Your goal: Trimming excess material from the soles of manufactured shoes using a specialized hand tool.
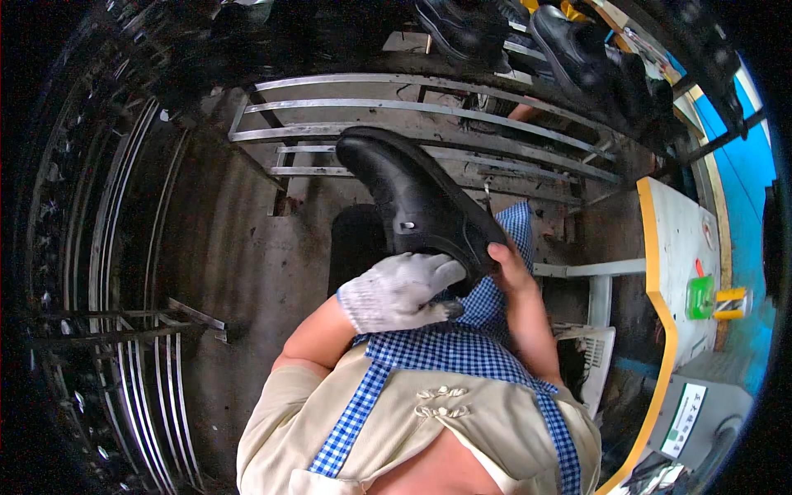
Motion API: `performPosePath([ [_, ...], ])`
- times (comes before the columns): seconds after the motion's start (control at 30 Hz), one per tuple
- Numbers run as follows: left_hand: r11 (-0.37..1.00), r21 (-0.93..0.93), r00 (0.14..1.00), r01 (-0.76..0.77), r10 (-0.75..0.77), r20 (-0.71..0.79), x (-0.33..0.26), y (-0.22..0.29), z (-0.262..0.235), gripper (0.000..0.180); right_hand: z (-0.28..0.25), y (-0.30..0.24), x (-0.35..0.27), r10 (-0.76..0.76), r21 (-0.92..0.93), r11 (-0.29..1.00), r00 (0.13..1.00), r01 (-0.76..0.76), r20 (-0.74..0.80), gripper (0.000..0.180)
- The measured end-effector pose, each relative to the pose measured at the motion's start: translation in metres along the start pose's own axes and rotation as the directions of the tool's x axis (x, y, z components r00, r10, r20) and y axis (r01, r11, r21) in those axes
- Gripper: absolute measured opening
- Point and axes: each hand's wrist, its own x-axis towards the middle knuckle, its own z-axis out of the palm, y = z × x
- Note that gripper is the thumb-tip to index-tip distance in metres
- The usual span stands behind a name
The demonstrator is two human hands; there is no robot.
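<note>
A black shoe (411,183) with a rounded toe is held over my lap, its toe pointing to the far left and its heel near my right side. A small pale oblong mark shows on its upper. My right hand (513,270) is bare and grips the heel end, the thumb lying over the edge. My left hand (400,290) wears a white knitted glove with darkened fingertips. Its fingers curl over the rim of the shoe's opening, with the thumb below them. The inside of the shoe is mostly hidden by the glove.
Metal rail racks stand ahead (346,106) and at the left (124,206). Several black shoes (569,49) sit on the upper rack. To the right is a white table (676,247) with a yellow edge, carrying a green container (700,297) and a grey box (705,404).
</note>
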Motion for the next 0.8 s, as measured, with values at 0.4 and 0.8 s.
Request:
performPosePath([
  [0.4,0.772,-0.635,0.479,-0.040,-0.543,-0.690,0.003,-0.070,-0.016,0.060,-0.013,0.033,-0.032,0.053,0.361,0.931,0.998,-0.057,0.021,0.064],
  [0.8,0.867,-0.490,0.848,0.092,-0.327,-0.418,0.003,-0.035,-0.035,0.073,0.086,-0.123,-0.001,-0.550,-0.733,0.126,0.662,0.668,0.509,0.020],
])
